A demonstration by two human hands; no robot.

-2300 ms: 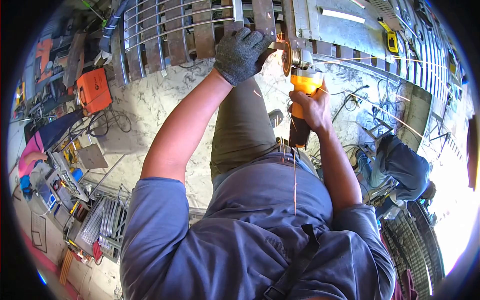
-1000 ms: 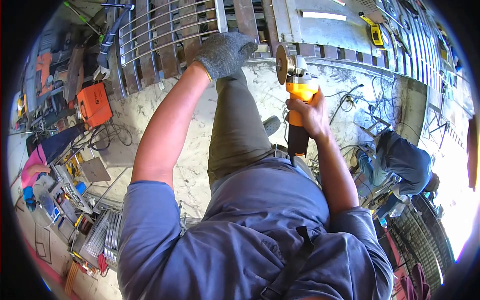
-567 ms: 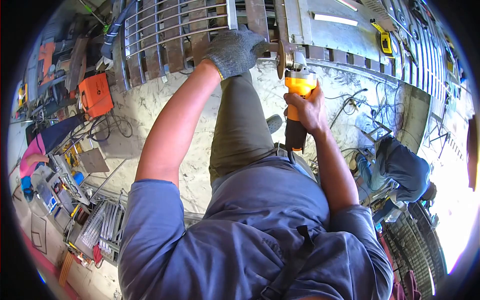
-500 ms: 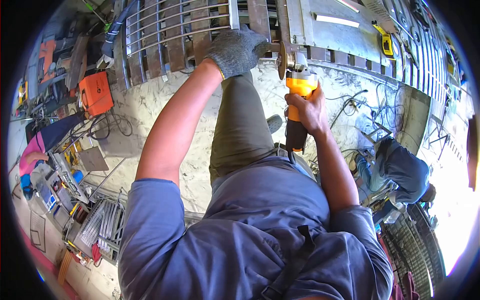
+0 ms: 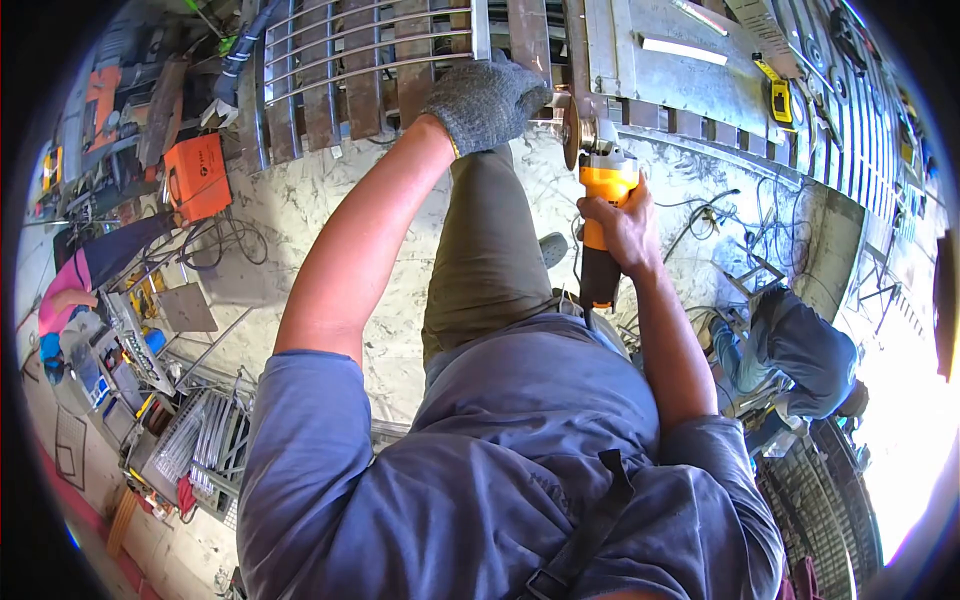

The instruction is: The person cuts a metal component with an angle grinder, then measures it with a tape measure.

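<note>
My right hand (image 5: 630,228), bare, is wrapped round the body of a yellow and black angle grinder (image 5: 607,183). The grinder stands upright in view, with its disc (image 5: 571,132) edge-on at the top left. Just left of the disc is my left hand (image 5: 487,107) in a dark grey knit glove, its fingers curled. What those fingers grip is hidden by the glove. Small bright sparks show between the gloved fingertips and the disc. Above the glove lies a metal grille (image 5: 375,68) of parallel bars, resting on the slatted workbench (image 5: 528,45).
A yellow tape measure (image 5: 781,100) and a white strip (image 5: 685,51) lie on the bench at right. An orange machine (image 5: 197,177) with cables stands on the floor at left. At right a person in blue (image 5: 805,345) bends over. Loose cables (image 5: 705,212) trail below the bench.
Sparks now show at the disc beside my gloved fingers. The brownish piece seen between glove and disc is less visible. The whole view has shifted slightly; both hands keep their grip.
</note>
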